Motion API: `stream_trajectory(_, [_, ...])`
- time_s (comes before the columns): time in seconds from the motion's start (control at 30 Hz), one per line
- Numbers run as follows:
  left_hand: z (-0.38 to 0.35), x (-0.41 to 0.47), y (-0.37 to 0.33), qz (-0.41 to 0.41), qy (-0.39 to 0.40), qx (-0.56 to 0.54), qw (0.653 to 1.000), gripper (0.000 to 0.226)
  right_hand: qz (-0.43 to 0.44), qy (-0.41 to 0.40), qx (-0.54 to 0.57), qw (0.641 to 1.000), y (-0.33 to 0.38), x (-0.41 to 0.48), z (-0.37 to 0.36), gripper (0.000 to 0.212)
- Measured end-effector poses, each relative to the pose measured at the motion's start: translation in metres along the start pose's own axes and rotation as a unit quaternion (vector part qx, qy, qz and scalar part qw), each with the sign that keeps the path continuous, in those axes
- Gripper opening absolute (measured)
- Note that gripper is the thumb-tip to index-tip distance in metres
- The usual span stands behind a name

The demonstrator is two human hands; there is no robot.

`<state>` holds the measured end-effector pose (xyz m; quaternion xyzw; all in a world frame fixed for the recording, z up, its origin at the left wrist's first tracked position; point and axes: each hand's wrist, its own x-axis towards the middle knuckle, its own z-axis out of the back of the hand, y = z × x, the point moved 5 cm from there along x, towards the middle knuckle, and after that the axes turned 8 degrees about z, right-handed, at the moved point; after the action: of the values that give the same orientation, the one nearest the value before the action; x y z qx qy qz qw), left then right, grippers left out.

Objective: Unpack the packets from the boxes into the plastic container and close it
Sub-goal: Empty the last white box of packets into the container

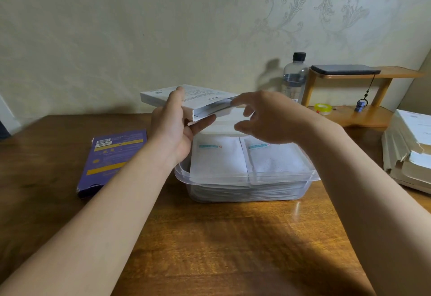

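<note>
Wooden counter (pixel 221 237) against a papered wall (pixel 116 27). The container (pixel 245 194), packets (pixel 217 156) inside, sits mid-counter. Above it, left hand (pixel 170 130) grips a white box (pixel 186 96); right hand (pixel 268 118), fingers loosely spread, is at its open end. Purple box (pixel 112 158) left of the container, papers (pixel 408 151) right.

Near edge of bench (pixel 210 237): open wood, free passage in front of the plastic container (pixel 247 180). Container mouth uncovered, packets (pixel 217 156) stacked to the rim. White box (pixel 186 100), gripped by left hand (pixel 172 132), overhangs its far side. Purple box (pixel 112 156) blocks the left. Paper stack (pixel 405 151) at right edge. Bottle (pixel 294 79) and shelf (pixel 349 75) fill the far right corner.
</note>
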<state>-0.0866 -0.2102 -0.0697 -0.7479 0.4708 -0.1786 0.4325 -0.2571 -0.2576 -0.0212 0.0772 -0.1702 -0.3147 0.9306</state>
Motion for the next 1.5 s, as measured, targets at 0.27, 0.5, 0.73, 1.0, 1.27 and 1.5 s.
stream_trajectory(0.27, [0.002, 0.004, 0.000, 0.002, 0.030, 0.002, 1.000, 0.038, 0.015, -0.018, -0.033, 0.999, 0.010, 0.005, -0.020, 0.047])
stream_trajectory(0.5, [0.000, 0.002, 0.000, 0.006, 0.049, 0.025, 0.998, 0.030, 0.059, -0.091, -0.101, 0.989, 0.018, 0.011, -0.023, 0.030])
stream_trajectory(0.73, [0.001, 0.004, 0.001, 0.018, 0.056, 0.019, 0.998, 0.034, 0.053, -0.190, -0.168, 0.966, 0.022, 0.009, -0.015, 0.018])
stream_trajectory(1.0, [0.003, 0.006, 0.002, 0.018, 0.033, 0.002, 0.999, 0.030, 0.111, -0.267, -0.031, 0.957, 0.019, 0.005, -0.005, 0.028])
stream_trajectory(1.27, [0.006, 0.010, 0.001, 0.011, -0.017, -0.069, 0.997, 0.024, 0.077, -0.337, 0.219, 0.913, -0.020, 0.001, 0.032, 0.019])
stream_trajectory(1.5, [0.010, 0.015, 0.001, -0.005, -0.054, -0.070, 0.996, 0.030, -0.003, -0.348, 0.581, 0.736, -0.042, -0.003, 0.037, 0.019])
